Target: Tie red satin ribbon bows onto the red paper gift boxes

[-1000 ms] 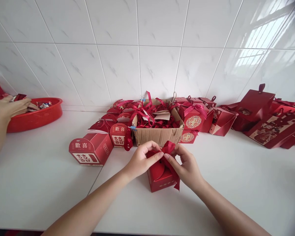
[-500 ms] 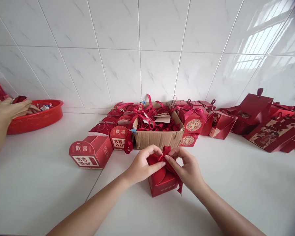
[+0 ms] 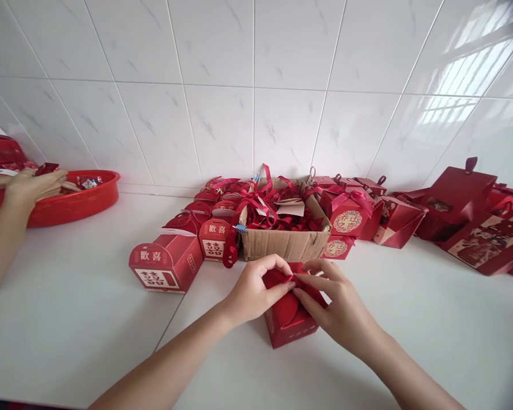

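The left hand [image 3: 253, 291] pinches a dark red satin ribbon [image 3: 301, 283] between thumb and fingertips on top of a small red cardboard gift box [image 3: 288, 322]. The right hand [image 3: 341, 304] meets it from the other side — its thumb and forefinger close on the same ribbon, fingertips almost touching those of the left. The box stands on the white countertop [image 3: 431, 330] directly beneath both hands, its rounded flap facing the person.

Just beyond the hands sits an open brown corrugated carton [image 3: 285, 244], filled with loose red ribbons and tags. To the left of the left hand, near it, lies a red arch-topped paper box printed with white characters [image 3: 165, 266], and more of the same kind run back toward the carton. Beyond the right hand and to its right stand red boxes tied with bows [image 3: 349, 212] — farther right, larger red paper bags [image 3: 474, 228] lie against the white tiled wall. Well apart to the left, another person's hand [image 3: 32, 185] reaches into a round red plastic basin [image 3: 74, 202].
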Action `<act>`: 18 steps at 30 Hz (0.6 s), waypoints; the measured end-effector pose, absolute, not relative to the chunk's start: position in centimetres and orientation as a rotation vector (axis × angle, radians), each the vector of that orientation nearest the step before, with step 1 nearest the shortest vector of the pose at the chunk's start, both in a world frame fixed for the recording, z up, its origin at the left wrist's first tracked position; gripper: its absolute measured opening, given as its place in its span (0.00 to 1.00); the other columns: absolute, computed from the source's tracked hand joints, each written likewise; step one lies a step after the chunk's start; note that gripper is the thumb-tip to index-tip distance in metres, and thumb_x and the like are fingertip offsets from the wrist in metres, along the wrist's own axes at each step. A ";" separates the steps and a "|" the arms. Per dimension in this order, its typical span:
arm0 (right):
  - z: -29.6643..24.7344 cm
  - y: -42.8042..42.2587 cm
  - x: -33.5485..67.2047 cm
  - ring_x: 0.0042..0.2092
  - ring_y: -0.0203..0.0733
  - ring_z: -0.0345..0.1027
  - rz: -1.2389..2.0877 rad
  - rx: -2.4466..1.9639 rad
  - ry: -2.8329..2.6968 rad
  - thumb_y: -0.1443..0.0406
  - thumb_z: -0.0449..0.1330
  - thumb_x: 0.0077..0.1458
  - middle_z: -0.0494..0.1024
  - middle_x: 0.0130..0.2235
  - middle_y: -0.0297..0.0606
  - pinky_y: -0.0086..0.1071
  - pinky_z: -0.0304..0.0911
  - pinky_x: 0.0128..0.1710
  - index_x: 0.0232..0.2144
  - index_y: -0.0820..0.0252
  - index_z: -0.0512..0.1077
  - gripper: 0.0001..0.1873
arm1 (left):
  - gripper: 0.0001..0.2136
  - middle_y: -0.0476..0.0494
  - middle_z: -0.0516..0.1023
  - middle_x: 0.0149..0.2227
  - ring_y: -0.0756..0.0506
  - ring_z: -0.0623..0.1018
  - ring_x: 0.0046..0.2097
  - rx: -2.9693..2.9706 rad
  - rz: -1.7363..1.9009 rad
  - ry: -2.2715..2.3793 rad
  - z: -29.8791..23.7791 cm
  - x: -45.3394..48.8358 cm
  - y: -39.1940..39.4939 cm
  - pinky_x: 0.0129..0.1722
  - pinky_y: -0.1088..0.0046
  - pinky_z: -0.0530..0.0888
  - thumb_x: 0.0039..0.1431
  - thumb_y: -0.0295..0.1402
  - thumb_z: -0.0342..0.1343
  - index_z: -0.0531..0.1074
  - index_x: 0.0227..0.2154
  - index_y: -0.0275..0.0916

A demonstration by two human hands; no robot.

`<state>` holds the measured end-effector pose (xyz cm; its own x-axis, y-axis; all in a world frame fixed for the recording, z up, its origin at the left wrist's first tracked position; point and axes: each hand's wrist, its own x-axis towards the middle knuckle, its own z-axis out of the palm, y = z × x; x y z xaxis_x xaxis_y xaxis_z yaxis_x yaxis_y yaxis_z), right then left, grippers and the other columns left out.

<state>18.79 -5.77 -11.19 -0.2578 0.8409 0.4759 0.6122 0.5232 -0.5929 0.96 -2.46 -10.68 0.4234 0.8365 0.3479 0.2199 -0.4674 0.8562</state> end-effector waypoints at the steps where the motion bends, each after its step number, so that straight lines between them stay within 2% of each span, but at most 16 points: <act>1: -11.4 -5.8 18.7 0.45 0.47 0.65 0.339 -1.189 -1.967 0.64 0.55 0.58 0.69 0.44 0.44 0.41 0.66 0.43 0.40 0.54 0.77 0.11 | 0.02 0.49 0.75 0.33 0.50 0.74 0.37 1.932 1.049 0.900 -10.7 0.9 -2.5 0.40 0.75 0.71 0.55 0.30 0.57 0.69 0.30 0.38; 5: -11.9 -5.5 18.6 0.47 0.49 0.64 0.360 -1.205 -1.884 0.63 0.54 0.58 0.68 0.46 0.45 0.43 0.65 0.43 0.34 0.56 0.77 0.11 | 0.01 0.48 0.75 0.33 0.50 0.75 0.37 2.000 1.077 0.923 -11.0 0.9 -2.3 0.41 0.73 0.71 0.56 0.29 0.55 0.69 0.30 0.38; 13: -12.1 -5.0 18.6 0.56 0.51 0.58 0.715 -1.240 -1.737 0.60 0.55 0.56 0.64 0.53 0.44 0.46 0.57 0.53 0.30 0.57 0.74 0.10 | 0.01 0.48 0.70 0.31 0.50 0.72 0.34 2.128 1.050 0.971 -11.5 0.7 -1.8 0.38 0.72 0.70 0.57 0.30 0.54 0.68 0.30 0.39; 18: -11.9 -5.2 18.5 0.60 0.51 0.53 1.002 -1.151 -1.699 0.57 0.53 0.59 0.61 0.57 0.43 0.46 0.51 0.58 0.28 0.58 0.72 0.14 | 0.03 0.48 0.69 0.31 0.50 0.71 0.33 2.129 1.039 0.945 -11.1 0.5 -1.9 0.36 0.72 0.70 0.58 0.30 0.53 0.68 0.30 0.39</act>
